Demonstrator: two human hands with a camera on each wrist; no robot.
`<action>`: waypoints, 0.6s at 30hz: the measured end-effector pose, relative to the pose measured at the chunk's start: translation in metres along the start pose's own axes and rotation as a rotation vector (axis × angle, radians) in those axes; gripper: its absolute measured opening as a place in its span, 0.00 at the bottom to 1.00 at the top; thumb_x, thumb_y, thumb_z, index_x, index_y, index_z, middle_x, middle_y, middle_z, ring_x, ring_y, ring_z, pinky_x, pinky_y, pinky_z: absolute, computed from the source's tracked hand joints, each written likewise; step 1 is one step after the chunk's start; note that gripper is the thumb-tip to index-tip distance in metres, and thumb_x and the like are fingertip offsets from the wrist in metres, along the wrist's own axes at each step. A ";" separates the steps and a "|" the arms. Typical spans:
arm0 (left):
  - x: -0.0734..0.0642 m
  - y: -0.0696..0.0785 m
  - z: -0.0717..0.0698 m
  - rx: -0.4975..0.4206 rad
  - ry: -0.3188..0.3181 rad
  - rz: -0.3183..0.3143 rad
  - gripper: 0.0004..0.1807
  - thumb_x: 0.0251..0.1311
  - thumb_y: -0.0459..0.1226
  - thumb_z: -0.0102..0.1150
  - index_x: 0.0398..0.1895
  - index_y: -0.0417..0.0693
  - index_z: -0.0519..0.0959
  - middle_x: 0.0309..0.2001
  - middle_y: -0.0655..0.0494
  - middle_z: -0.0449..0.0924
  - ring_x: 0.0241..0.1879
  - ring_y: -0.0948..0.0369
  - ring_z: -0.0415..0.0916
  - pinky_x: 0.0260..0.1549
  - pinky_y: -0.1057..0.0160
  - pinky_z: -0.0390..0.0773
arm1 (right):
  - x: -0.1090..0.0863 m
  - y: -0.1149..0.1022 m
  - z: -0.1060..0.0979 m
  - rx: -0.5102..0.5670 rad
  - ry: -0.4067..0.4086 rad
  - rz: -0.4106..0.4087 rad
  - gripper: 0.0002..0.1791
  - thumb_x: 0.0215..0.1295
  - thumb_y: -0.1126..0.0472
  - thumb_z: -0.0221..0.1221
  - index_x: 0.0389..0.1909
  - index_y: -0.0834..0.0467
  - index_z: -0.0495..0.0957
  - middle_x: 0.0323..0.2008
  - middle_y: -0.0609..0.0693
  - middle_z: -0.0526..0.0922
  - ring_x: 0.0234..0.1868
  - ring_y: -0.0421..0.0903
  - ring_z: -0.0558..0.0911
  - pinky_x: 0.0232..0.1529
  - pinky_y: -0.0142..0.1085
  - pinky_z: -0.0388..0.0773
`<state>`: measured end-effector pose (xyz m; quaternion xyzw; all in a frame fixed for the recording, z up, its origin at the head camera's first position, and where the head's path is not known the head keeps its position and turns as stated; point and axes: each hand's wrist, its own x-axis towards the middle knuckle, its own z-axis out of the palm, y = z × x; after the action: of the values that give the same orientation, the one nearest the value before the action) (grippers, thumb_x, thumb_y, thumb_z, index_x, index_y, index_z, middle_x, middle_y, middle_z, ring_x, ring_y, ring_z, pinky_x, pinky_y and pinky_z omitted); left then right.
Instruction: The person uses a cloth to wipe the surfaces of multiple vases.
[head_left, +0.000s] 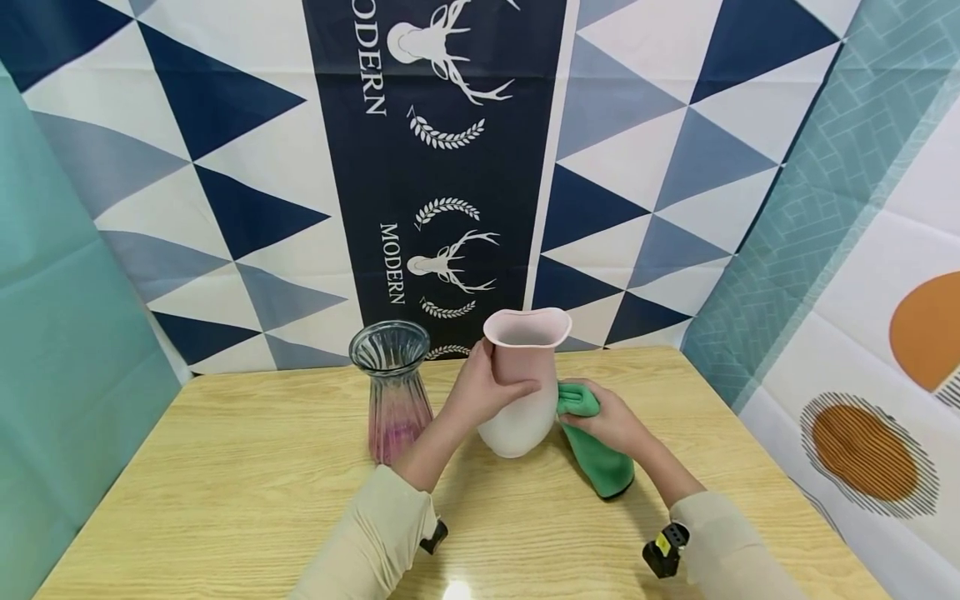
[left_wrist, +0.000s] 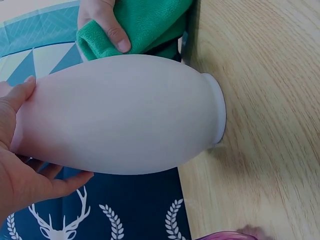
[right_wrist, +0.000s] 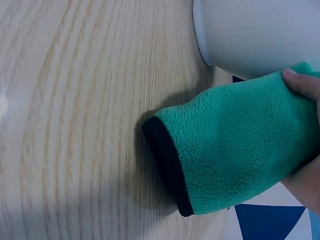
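Note:
A pink-to-white vase [head_left: 517, 408] with a wavy rim stands on the wooden table. My left hand [head_left: 483, 385] grips it round the neck from the left, thumb across the front; the left wrist view shows the fingers curled about the pink end of the vase [left_wrist: 120, 115]. In my right hand [head_left: 611, 421] is a folded green cloth [head_left: 600, 454], pinched between thumb and fingers. Its upper fold lies against the vase's right side, while the dark-edged lower end [right_wrist: 167, 165] hangs down close over the table.
Left of the vase, a ribbed glass vase [head_left: 390, 392], blue-grey at the rim and pink below, stands near my left forearm. Patterned cloth [head_left: 450, 167] hangs behind the wooden table [head_left: 247, 500], with a teal panel [head_left: 67, 333] on the left and patterned fabric on the right.

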<state>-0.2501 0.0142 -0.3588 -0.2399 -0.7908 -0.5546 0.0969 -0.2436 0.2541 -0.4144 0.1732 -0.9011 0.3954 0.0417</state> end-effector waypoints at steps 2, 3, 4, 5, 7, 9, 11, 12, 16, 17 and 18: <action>0.000 0.000 0.000 -0.012 -0.004 0.004 0.46 0.42 0.42 0.75 0.65 0.51 0.59 0.58 0.53 0.70 0.56 0.58 0.71 0.58 0.56 0.71 | -0.001 -0.002 -0.002 0.002 0.001 -0.009 0.32 0.56 0.55 0.65 0.62 0.56 0.68 0.57 0.58 0.76 0.58 0.59 0.74 0.57 0.55 0.70; 0.000 0.000 0.000 -0.016 -0.004 0.000 0.46 0.42 0.41 0.75 0.65 0.51 0.59 0.58 0.54 0.70 0.56 0.58 0.71 0.57 0.56 0.71 | -0.001 -0.003 -0.004 0.002 0.003 -0.016 0.32 0.56 0.55 0.65 0.62 0.56 0.68 0.57 0.58 0.76 0.58 0.59 0.74 0.57 0.54 0.71; 0.000 0.000 0.000 -0.021 -0.003 -0.001 0.46 0.42 0.41 0.75 0.65 0.51 0.59 0.58 0.54 0.70 0.56 0.57 0.71 0.57 0.56 0.72 | -0.001 -0.005 -0.006 0.006 0.006 -0.019 0.32 0.56 0.55 0.66 0.62 0.56 0.68 0.57 0.58 0.75 0.58 0.59 0.74 0.56 0.54 0.71; 0.000 -0.001 0.000 -0.020 0.000 -0.006 0.47 0.42 0.41 0.75 0.65 0.51 0.58 0.58 0.54 0.70 0.56 0.57 0.71 0.57 0.56 0.71 | 0.000 -0.007 -0.008 0.013 0.009 -0.025 0.32 0.56 0.55 0.66 0.62 0.56 0.68 0.58 0.58 0.75 0.58 0.58 0.74 0.56 0.54 0.71; -0.001 -0.001 -0.001 -0.017 0.007 -0.016 0.48 0.41 0.41 0.75 0.66 0.51 0.57 0.58 0.54 0.70 0.56 0.57 0.71 0.57 0.56 0.71 | 0.001 -0.012 -0.012 0.017 0.031 -0.038 0.33 0.56 0.55 0.66 0.62 0.56 0.68 0.58 0.58 0.74 0.59 0.58 0.73 0.56 0.53 0.72; -0.001 -0.001 -0.001 -0.009 0.015 -0.024 0.48 0.41 0.41 0.75 0.66 0.50 0.57 0.58 0.53 0.69 0.56 0.56 0.70 0.57 0.55 0.71 | 0.004 -0.018 -0.016 0.040 0.060 -0.045 0.33 0.56 0.55 0.66 0.62 0.55 0.67 0.59 0.57 0.74 0.59 0.57 0.73 0.55 0.52 0.72; -0.001 0.000 -0.001 0.004 0.023 -0.034 0.49 0.41 0.42 0.75 0.66 0.48 0.56 0.58 0.52 0.69 0.56 0.56 0.70 0.57 0.55 0.71 | 0.007 -0.024 -0.020 0.061 0.090 -0.059 0.33 0.56 0.55 0.66 0.63 0.55 0.67 0.60 0.57 0.73 0.60 0.57 0.73 0.55 0.52 0.73; -0.001 0.000 -0.001 0.008 0.024 -0.036 0.49 0.41 0.42 0.75 0.66 0.47 0.55 0.59 0.51 0.69 0.56 0.55 0.70 0.57 0.54 0.71 | 0.008 -0.027 -0.021 0.065 0.104 -0.063 0.33 0.56 0.55 0.66 0.63 0.55 0.67 0.60 0.57 0.72 0.60 0.57 0.72 0.55 0.52 0.73; -0.002 0.001 0.000 0.025 0.017 -0.043 0.49 0.43 0.42 0.74 0.65 0.45 0.53 0.59 0.48 0.68 0.56 0.53 0.70 0.57 0.53 0.71 | 0.012 -0.036 -0.026 0.096 0.135 -0.063 0.34 0.57 0.56 0.65 0.64 0.54 0.65 0.62 0.57 0.70 0.61 0.57 0.71 0.57 0.54 0.71; -0.002 0.000 0.000 0.028 0.013 -0.040 0.49 0.43 0.42 0.74 0.65 0.45 0.53 0.59 0.48 0.68 0.56 0.53 0.70 0.57 0.53 0.71 | 0.013 -0.038 -0.027 0.103 0.140 -0.061 0.34 0.57 0.56 0.65 0.65 0.54 0.65 0.62 0.57 0.70 0.61 0.57 0.70 0.58 0.54 0.70; -0.002 0.000 0.000 0.028 0.008 -0.032 0.49 0.43 0.42 0.74 0.65 0.44 0.53 0.59 0.47 0.68 0.56 0.52 0.70 0.57 0.52 0.71 | 0.013 -0.040 -0.028 0.109 0.143 -0.059 0.34 0.58 0.56 0.64 0.65 0.54 0.65 0.62 0.57 0.70 0.62 0.57 0.70 0.58 0.53 0.70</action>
<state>-0.2482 0.0134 -0.3593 -0.2235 -0.8020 -0.5459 0.0945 -0.2435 0.2453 -0.3645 0.1728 -0.8675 0.4538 0.1080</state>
